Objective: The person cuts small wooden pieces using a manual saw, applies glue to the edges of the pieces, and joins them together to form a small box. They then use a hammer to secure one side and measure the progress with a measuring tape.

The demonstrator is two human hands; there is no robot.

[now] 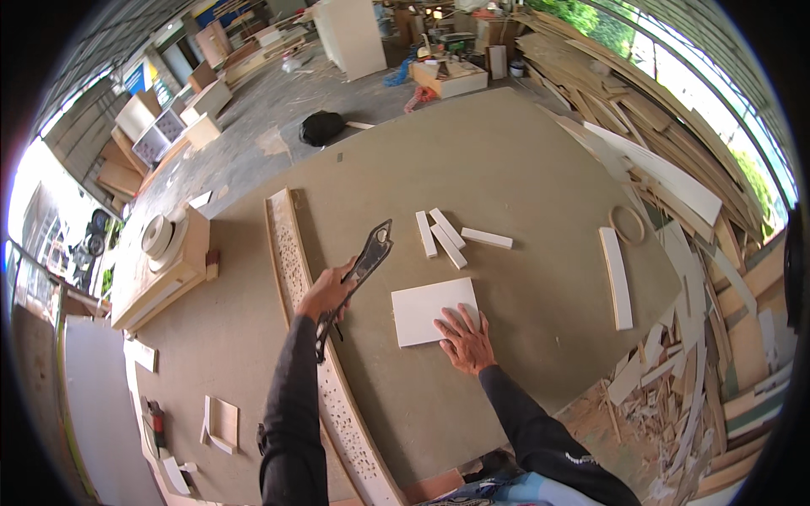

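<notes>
My left hand [327, 293] is closed around a long, flat black tool [371, 255] with a hole near its far end; I cannot make out its exact kind. It is raised at a slant above the tabletop, beside a long speckled board strip. My right hand [466, 339] lies with fingers spread on the right part of a white rectangular panel [422, 310], which rests flat on the table. Just beyond the panel, several short white strips [447, 236] lie loosely together.
The large brown worktable [523, 177] carries a long speckled board strip [337, 379] on the left. A wooden box with white rolls [158, 236] stands far left. At right lie a white strip [616, 278] and a ring [627, 225]. Scrap wood [666, 363] is heaped beyond the right edge.
</notes>
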